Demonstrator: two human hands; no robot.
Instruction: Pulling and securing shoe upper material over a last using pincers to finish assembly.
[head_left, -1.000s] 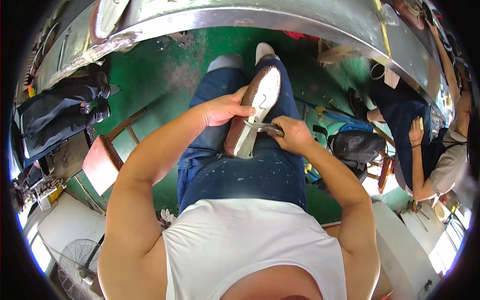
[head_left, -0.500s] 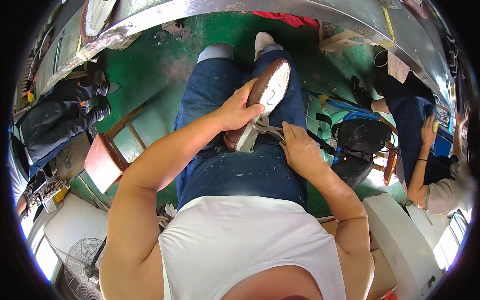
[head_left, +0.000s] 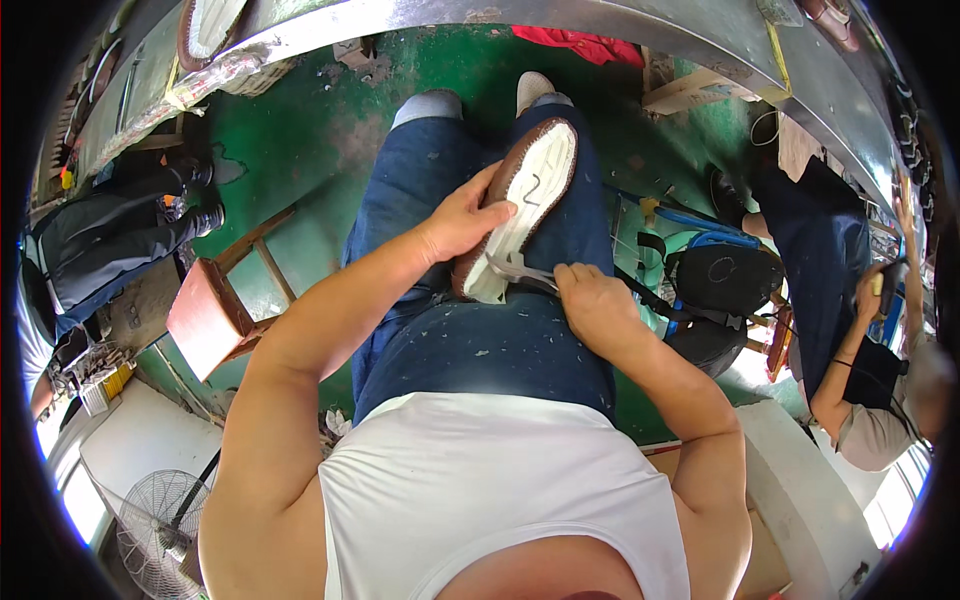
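A brown shoe (head_left: 536, 180) rests on my lap, its pale underside turned up with a dark mark on it. My left hand (head_left: 468, 218) grips its left side, the thumb lying over the underside. In my right hand (head_left: 598, 310) are metal pincers (head_left: 522, 271), the fingers wrapped round the handles. The pincers' jaws touch the pale underside near the heel end, or lie just above it; which one I cannot tell.
A metal-edged workbench (head_left: 420, 20) curves across the far side, with another shoe (head_left: 208, 30) at its left. A stool (head_left: 207, 315) stands to my left, a black bag (head_left: 725, 275) to my right. Other people work on both sides. A fan (head_left: 160, 525) is at lower left.
The pincers have swung left and down along the shoe toward its heel end. My right hand has shifted slightly down and its fingers have closed more. The underside now faces up more fully.
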